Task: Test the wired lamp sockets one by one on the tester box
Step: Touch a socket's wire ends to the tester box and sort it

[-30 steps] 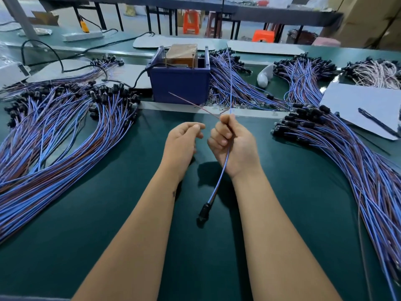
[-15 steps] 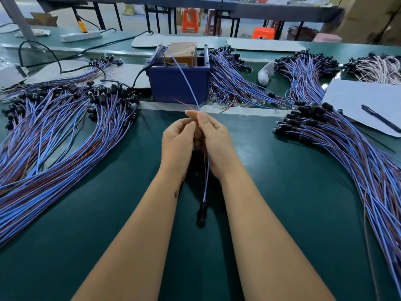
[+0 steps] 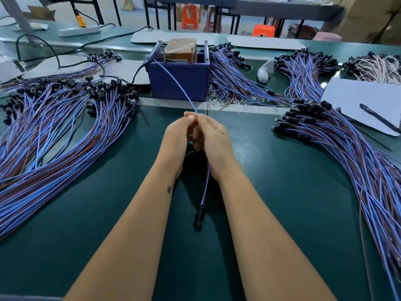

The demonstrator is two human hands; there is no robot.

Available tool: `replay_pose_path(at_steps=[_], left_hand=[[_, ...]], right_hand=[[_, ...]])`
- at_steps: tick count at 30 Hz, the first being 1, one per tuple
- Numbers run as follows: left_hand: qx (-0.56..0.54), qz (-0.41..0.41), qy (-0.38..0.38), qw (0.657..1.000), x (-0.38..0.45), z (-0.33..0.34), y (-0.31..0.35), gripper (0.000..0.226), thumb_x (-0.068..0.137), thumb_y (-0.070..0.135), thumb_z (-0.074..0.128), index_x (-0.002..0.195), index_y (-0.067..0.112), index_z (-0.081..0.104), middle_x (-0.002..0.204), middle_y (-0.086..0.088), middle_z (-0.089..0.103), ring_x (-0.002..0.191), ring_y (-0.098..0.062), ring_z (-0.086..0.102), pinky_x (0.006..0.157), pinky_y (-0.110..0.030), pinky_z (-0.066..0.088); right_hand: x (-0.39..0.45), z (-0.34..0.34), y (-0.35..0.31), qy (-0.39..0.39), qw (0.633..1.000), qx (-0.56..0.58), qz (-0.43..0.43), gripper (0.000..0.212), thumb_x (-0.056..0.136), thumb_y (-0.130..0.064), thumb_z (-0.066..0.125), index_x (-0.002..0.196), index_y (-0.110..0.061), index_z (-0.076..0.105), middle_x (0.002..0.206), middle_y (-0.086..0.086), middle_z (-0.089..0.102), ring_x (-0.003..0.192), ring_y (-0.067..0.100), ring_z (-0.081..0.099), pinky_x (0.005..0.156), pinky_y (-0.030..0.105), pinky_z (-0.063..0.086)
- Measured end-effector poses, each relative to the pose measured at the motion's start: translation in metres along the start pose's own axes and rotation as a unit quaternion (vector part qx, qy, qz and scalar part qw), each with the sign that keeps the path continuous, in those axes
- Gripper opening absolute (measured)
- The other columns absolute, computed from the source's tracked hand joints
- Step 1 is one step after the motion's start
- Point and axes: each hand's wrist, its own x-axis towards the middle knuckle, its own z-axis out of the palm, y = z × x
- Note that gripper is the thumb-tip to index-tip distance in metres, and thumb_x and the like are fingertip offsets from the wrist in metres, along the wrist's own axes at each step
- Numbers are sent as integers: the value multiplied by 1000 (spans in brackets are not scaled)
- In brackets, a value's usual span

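Black lamp socket (image 3: 199, 216) on its paired blue and brown wires hangs low between the two forearms, just above the dark green worktop (image 3: 293, 181), near the middle of the near half. Its wires run up into the two hands, which are pressed close together. Left hand (image 3: 178, 135): fingers curled, thumb and forefinger pinching the wire at the top. Right hand (image 3: 213, 135): fingers also curled round the wires, touching the left hand. From the pinch a single thin blue wire (image 3: 175, 83) arcs away toward the far edge and reaches the top left corner of the dark blue plastic tester box (image 3: 180, 81); whether its tip makes contact there cannot be told. The box stands at the middle of the worktop on a pale strip, with a brown taped block (image 3: 181, 51) inside it and a black cable entering on its left side.

Toward the left edge lies a large fanned heap of blue-brown wired sockets (image 3: 54, 131), black socket ends pointing to the far side. Toward the right edge lies a second long bundle of wired sockets (image 3: 347, 153), curving to the near right corner. More bundles lie behind the box. A white sheet of paper (image 3: 355, 101) with a black pen (image 3: 378, 117) on it sits at the far right. A white power strip (image 3: 79, 31) rests near the far left corner.
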Motion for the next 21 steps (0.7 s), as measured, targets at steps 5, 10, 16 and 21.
replay_pose_path(at_steps=[5, 10, 16, 21], left_hand=[[-45, 4, 75, 996, 10, -9, -5, 18, 101, 13, 46, 111, 10, 60, 89, -2, 64, 81, -14, 63, 70, -23, 50], [-102, 22, 71, 992, 9, -14, -2, 26, 105, 14, 42, 87, 16, 61, 84, -2, 66, 84, -18, 65, 72, -26, 53], [-124, 26, 113, 986, 9, -16, 0, 26, 108, 26, 34, 89, 20, 52, 80, 1, 74, 74, -16, 68, 66, -31, 58], [-96, 23, 142, 985, 9, -16, 1, 31, 108, 31, 31, 90, 26, 56, 58, 4, 56, 52, -13, 55, 51, -27, 50]], right_hand=[[-1, 5, 10, -20, 980, -184, -67, 37, 99, 0, 39, 122, -17, 62, 101, -9, 66, 89, 3, 60, 83, 16, 47], [-3, 7, 13, -19, 964, -243, -106, 30, 102, -16, 40, 120, -25, 63, 107, -14, 65, 103, 6, 60, 94, 29, 48], [-1, -2, 7, 140, 939, -281, -142, 28, 102, -11, 38, 116, -16, 62, 92, -6, 59, 90, 17, 59, 83, 31, 47], [4, -10, -1, 191, 978, -76, -41, 26, 99, -2, 44, 113, -15, 62, 75, -1, 60, 58, 4, 56, 64, 21, 52]])
